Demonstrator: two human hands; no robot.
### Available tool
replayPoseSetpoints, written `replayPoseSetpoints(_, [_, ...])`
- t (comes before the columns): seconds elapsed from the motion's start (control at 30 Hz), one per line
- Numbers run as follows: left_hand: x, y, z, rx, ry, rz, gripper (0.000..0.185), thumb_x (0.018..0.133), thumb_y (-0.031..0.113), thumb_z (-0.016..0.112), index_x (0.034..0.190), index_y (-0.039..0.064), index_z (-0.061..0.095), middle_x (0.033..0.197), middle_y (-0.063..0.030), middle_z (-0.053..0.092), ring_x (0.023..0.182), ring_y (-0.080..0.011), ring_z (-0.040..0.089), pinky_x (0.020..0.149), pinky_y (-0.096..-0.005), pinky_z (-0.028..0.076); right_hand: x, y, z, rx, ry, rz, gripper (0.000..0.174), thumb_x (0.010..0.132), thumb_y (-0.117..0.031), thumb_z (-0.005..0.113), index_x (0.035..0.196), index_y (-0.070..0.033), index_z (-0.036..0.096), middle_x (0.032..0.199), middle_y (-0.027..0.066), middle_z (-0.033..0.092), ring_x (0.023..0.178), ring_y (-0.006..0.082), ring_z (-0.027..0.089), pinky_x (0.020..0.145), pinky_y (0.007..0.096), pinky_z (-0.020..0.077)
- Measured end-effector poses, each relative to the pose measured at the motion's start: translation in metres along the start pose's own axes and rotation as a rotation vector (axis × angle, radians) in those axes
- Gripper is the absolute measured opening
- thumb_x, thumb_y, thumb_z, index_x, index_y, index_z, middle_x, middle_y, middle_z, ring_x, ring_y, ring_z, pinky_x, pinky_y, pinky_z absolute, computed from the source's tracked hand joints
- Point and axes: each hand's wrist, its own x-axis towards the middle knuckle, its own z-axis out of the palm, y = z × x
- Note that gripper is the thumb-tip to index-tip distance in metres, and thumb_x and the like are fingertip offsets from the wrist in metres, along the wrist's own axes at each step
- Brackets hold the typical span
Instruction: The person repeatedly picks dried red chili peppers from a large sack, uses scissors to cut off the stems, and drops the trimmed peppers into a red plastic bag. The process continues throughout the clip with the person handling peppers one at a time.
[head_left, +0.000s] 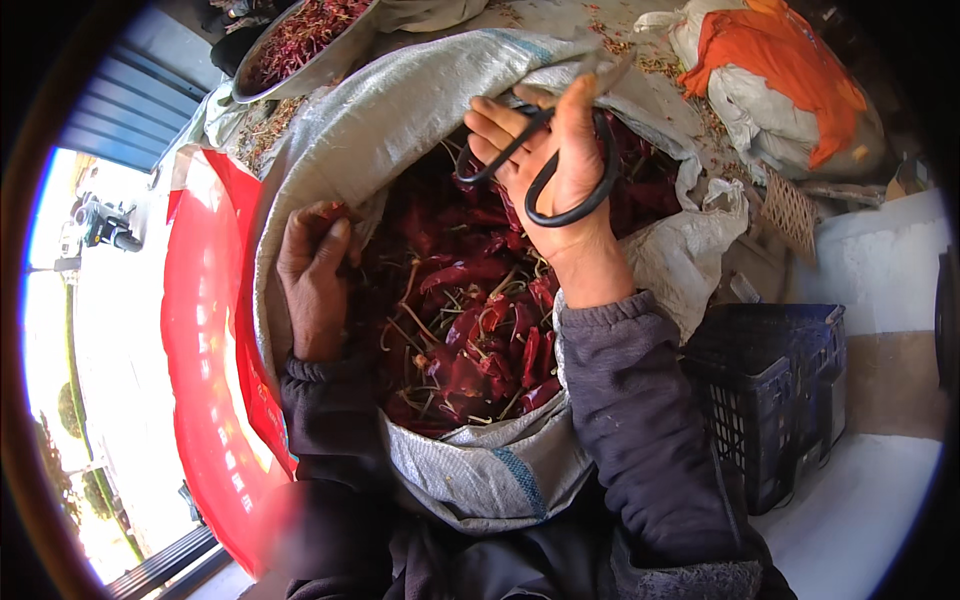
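Note:
A white woven sack with its rim rolled down stands before me, full of dried red chili peppers with pale stems. My right hand is over the sack, palm up, holding scissors. Their black handle loops lie across the fingers and around the thumb; the blades, partly blurred, point up and away to the right. At the sack's left rim, my left hand pinches a red chili pepper between thumb and fingers. Most of that pepper is hidden by the fingers.
A red plastic bag with writing stands left of the sack. Beyond it is a metal basin of chili bits. A dark plastic crate sits at right. Farther back lies a white sack under orange cloth. Scraps litter the floor.

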Motion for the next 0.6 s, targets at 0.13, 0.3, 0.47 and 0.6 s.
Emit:
replayPoseSetpoints(0.13, [-0.002,0.001,0.005,0.392,-0.017,0.003,0.019,0.095,-0.002,0.067,0.112,0.004,0.071,0.09,0.0006,0.064,0.08,-0.0095,0.057,0.073,-0.0244,0.046,-0.002,-0.001,0.0,-0.276,-0.119,-0.104,0.11,0.08,-0.08,0.069,0.147,0.001,0.038,0.129,0.0257,0.063,0.125,0.0336,0.062,0.111,0.0492,0.0432])
replayPoseSetpoints(0.3, [0.002,-0.01,0.017,0.996,-0.375,0.4,0.037,0.085,-0.008,0.068,0.119,0.005,0.072,0.101,-0.0129,0.065,0.092,-0.0286,0.065,0.083,-0.0368,0.052,-0.007,0.0,0.006,-0.356,-0.048,-0.203,0.092,0.082,-0.074,0.073,0.132,0.001,0.053,0.115,0.0173,0.068,0.115,0.0278,0.068,0.104,0.0459,0.049])
replayPoseSetpoints(0.47, [0.009,-0.02,0.019,1.133,-0.439,0.46,0.035,0.083,-0.007,0.069,0.116,0.004,0.072,0.107,-0.0198,0.062,0.095,-0.0389,0.064,0.082,-0.0434,0.053,-0.012,0.002,0.011,-0.503,-0.09,-0.385,0.076,0.088,-0.062,0.075,0.115,0.006,0.053,0.066,-0.0027,0.051,0.056,0.0085,0.049,0.054,0.0269,0.0434])
replayPoseSetpoints(0.6, [0.011,-0.025,0.017,1.138,-0.411,0.557,0.03,0.084,-0.004,0.071,0.113,0.001,0.07,0.108,-0.0219,0.063,0.097,-0.0417,0.064,0.081,-0.0452,0.053,-0.012,0.002,0.013,-0.697,-0.104,-0.434,0.081,0.086,-0.063,0.075,0.111,0.011,0.054,0.062,0.0031,0.057,0.058,0.0133,0.058,0.059,0.03,0.0495])
